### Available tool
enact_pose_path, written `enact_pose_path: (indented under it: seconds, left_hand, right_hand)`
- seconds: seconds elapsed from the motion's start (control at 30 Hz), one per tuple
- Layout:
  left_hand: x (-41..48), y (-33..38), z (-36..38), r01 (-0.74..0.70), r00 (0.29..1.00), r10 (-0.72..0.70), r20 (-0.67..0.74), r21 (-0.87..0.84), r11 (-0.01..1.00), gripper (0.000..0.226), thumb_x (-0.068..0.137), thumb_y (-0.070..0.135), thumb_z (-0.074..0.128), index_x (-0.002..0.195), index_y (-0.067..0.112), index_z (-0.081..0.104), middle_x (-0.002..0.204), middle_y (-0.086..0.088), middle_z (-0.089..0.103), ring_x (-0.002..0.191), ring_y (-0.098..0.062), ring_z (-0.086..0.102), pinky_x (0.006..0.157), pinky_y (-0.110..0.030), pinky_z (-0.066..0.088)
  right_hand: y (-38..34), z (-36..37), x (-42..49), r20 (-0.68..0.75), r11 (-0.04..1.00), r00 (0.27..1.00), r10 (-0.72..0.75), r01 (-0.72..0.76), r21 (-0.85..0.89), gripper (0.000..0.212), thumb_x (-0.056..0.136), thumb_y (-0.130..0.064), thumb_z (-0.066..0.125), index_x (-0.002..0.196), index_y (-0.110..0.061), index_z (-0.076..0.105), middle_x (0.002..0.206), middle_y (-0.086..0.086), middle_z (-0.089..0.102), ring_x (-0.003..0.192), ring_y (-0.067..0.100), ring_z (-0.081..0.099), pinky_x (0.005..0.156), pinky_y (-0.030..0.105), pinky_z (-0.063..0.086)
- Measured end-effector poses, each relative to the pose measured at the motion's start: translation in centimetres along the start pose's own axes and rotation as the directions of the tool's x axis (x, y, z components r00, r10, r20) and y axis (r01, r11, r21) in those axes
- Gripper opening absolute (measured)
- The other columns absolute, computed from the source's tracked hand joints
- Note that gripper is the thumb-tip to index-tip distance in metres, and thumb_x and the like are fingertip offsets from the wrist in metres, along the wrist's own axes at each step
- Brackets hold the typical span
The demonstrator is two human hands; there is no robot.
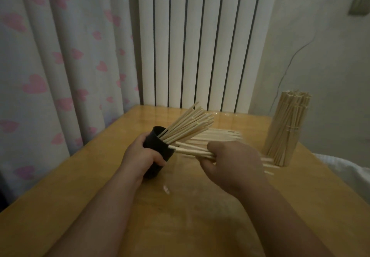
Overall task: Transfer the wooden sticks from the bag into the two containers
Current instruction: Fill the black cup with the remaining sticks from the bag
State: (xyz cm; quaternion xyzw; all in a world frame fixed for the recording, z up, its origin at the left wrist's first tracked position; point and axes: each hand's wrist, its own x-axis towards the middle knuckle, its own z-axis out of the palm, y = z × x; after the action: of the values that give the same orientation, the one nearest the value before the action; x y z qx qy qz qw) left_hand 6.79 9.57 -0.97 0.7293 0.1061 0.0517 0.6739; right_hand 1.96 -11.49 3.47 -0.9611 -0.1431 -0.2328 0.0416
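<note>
Right hand curls its fingers around a bundle of wooden sticks, whose tips touch the rim of a tilted black cup. The left hand grips this cup, and more sticks fan out of it. Loose sticks lie behind on the wooden table, and a standing bundle is far right.

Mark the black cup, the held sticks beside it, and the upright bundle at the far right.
black cup [158,146]: head view, side wall below the rim.
held sticks [190,150]: head view, bare shafts near the cup.
upright bundle [288,124]: head view, middle of the sticks.
</note>
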Motion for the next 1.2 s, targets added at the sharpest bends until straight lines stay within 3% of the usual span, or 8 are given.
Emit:
enact_pose_path:
  seconds: [0.2,0.4,0.6,0.8,0.9,1.0,1.1,1.2]
  left_hand:
    - [0.0,-0.1,0.1,-0.019,1.0,0.019,0.023,0.013,1.0,0.088,0.062,-0.016,0.072,0.133,0.032,0.055,0.12,-0.003,0.062,0.105,-0.026,0.056,0.066,-0.031,0.046]
    - [-0.1,-0.1,0.1,-0.029,0.999,0.029,0.015,0.037,0.999,0.089,0.061,-0.015,0.073,0.134,0.033,0.055,0.123,-0.003,0.061,0.11,-0.031,0.055,0.08,-0.043,0.053]
    - [-0.3,0.1,0.2,-0.045,0.999,0.043,0.029,0.037,0.998,0.085,0.06,-0.017,0.071,0.126,0.035,0.057,0.119,-0.001,0.062,0.101,-0.024,0.054,0.066,-0.033,0.046]
    - [-0.1,0.0,0.3,-0.044,0.999,0.041,0.035,0.071,0.997,0.087,0.059,-0.016,0.074,0.13,0.033,0.056,0.12,-0.001,0.061,0.11,-0.029,0.053,0.071,-0.035,0.047]
    - [-0.1,0.0,0.3,-0.05,0.998,0.047,0.038,0.083,0.995,0.089,0.057,-0.016,0.074,0.128,0.035,0.057,0.12,0.0,0.061,0.11,-0.028,0.054,0.072,-0.035,0.048]
    - [-0.1,0.0,0.3,-0.059,0.997,0.054,0.052,0.092,0.994,0.087,0.057,-0.018,0.074,0.123,0.037,0.058,0.119,0.001,0.062,0.109,-0.027,0.054,0.069,-0.033,0.046]
    - [0.1,-0.1,0.2,-0.066,0.996,0.06,0.06,0.096,0.993,0.089,0.055,-0.019,0.075,0.123,0.037,0.06,0.12,0.001,0.062,0.111,-0.028,0.054,0.072,-0.035,0.048]
    - [0.1,-0.2,0.3,-0.075,0.996,0.068,0.063,0.124,0.989,0.092,0.055,-0.019,0.076,0.125,0.039,0.059,0.121,0.001,0.061,0.114,-0.029,0.052,0.074,-0.036,0.049]
  right_hand:
    - [0.6,1.3,0.5,-0.369,0.993,0.923,-0.111,0.115,-0.012,0.035,0.092,-0.05,0.046,0.063,-0.03,0.05,0.055,-0.015,0.033,0.051,0.013,0.033,0.059,0.029,0.024]
    - [2.1,2.6,0.6,-0.643,0.993,0.765,-0.011,0.083,0.083,0.038,0.101,-0.039,0.043,0.076,-0.016,0.06,0.08,0.001,0.059,0.076,0.02,0.044,0.073,0.03,0.02]
    - [2.2,2.5,0.9,-0.637,0.972,0.753,0.168,-0.017,0.236,0.045,0.099,-0.048,0.044,0.086,-0.013,0.069,0.087,-0.006,0.042,0.062,0.01,0.034,0.051,0.015,0.015]
    - [2.4,3.3,1.0,-0.636,0.808,0.692,0.343,0.128,0.575,0.034,0.095,-0.038,0.057,0.093,-0.01,0.076,0.097,-0.003,0.05,0.084,-0.002,0.043,0.072,-0.002,0.034]
    - [2.3,3.0,1.3,-0.662,0.737,0.621,0.42,0.192,0.648,0.029,0.095,-0.032,0.057,0.094,-0.01,0.076,0.096,-0.001,0.06,0.09,0.0,0.054,0.078,0.005,0.04]
    - [1.8,2.2,1.3,-0.616,0.66,0.67,0.414,0.245,0.71,0.035,0.099,-0.033,0.051,0.089,-0.01,0.076,0.089,0.003,0.067,0.091,-0.003,0.058,0.076,0.009,0.042]
    - [1.0,2.1,1.2,-0.523,0.524,0.739,0.426,0.269,0.808,0.024,0.102,-0.025,0.055,0.086,-0.019,0.071,0.076,0.003,0.07,0.078,0.011,0.067,0.071,0.016,0.048]
    - [1.0,2.4,1.2,-0.477,0.515,0.754,0.452,0.216,0.829,0.022,0.101,-0.026,0.057,0.082,-0.029,0.068,0.069,-0.001,0.069,0.068,0.013,0.067,0.065,0.026,0.053]
